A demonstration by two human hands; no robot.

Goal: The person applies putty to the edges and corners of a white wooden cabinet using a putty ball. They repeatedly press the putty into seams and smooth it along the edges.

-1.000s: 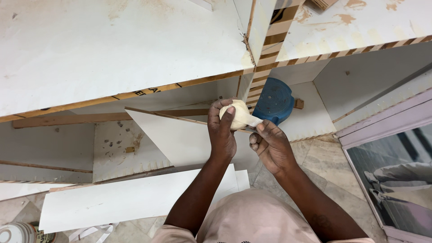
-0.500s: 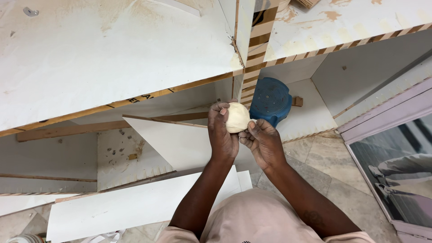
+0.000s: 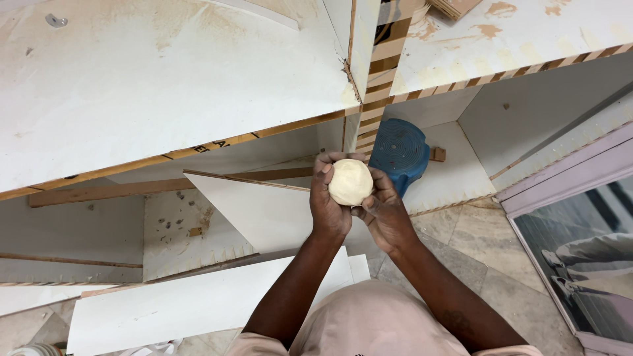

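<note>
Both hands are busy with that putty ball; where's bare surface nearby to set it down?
Left hand and right hand cup the ball. Free: the cabinet top above, and the white board lower left. Crowded: the compartment holding the blue stool.

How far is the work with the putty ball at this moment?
Done: a cream lump is already rounded into a smooth ball. In hand: the left hand cups it, and the right hand presses it from below. Left: no such material shows along the chipped joint of the white boards; the blue stool stands untouched behind.
</note>
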